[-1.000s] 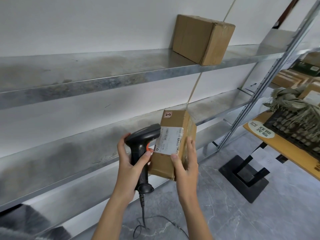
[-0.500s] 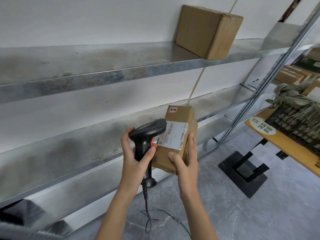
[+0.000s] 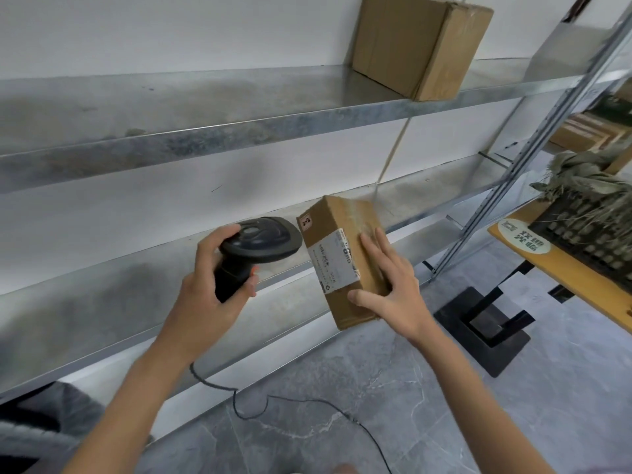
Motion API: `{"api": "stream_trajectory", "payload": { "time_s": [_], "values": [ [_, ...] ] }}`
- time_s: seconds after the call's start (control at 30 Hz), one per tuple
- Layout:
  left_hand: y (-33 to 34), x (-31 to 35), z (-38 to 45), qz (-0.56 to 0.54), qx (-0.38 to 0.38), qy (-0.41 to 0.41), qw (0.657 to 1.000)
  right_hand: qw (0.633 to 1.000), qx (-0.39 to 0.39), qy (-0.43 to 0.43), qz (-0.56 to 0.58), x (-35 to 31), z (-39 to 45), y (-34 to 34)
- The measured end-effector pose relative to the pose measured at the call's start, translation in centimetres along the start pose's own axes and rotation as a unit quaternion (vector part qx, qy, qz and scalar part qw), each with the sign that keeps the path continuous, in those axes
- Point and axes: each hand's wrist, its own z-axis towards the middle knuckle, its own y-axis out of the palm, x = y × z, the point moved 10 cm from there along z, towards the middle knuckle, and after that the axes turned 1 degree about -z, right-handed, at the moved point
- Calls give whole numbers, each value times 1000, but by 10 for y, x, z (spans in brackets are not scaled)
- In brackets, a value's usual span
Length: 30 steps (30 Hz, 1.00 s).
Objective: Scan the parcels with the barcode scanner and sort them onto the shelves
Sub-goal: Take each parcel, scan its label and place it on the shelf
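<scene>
My right hand (image 3: 393,285) holds a small brown cardboard parcel (image 3: 342,234) with a white shipping label, thumb under its near face and fingers laid over its taped side. The parcel is tilted and hangs in front of the middle metal shelf (image 3: 136,302). My left hand (image 3: 208,289) grips the handle of a black barcode scanner (image 3: 260,241), whose head sits just left of the parcel's top corner. The scanner's cable trails down to the floor. A bigger cardboard box (image 3: 417,46) stands on the upper shelf (image 3: 205,107).
A slotted steel upright (image 3: 533,142) closes the shelf bay on the right. Beyond it, a yellow table (image 3: 561,268) on a black base (image 3: 485,333) carries a dark crate with dried plant matter. More boxes lie on shelves at the far right. The floor is grey marble.
The scanner has tipped from pointing at the label to lying flatter, left of the parcel. The parcel has moved right and toward the middle shelf, with my right fingers now spread over its side.
</scene>
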Motion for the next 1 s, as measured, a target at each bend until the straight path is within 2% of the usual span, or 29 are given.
{"api": "stream_trajectory", "payload": {
  "time_s": [0.17, 0.4, 0.83, 1.0],
  "values": [
    [7, 7, -6, 110, -48, 73, 990, 995, -74, 6, -69, -2, 13, 3],
    [10, 13, -20, 138, -29, 150, 979, 992, -79, -19, -98, -8, 10, 5],
    [14, 2, -20, 136, -66, 118, 981, 993, -69, -19, -92, -6, 6, 1],
    [18, 8, -22, 150, -79, 143, 975, 997, -67, -10, -48, -3, 3, 0]
  ]
}}
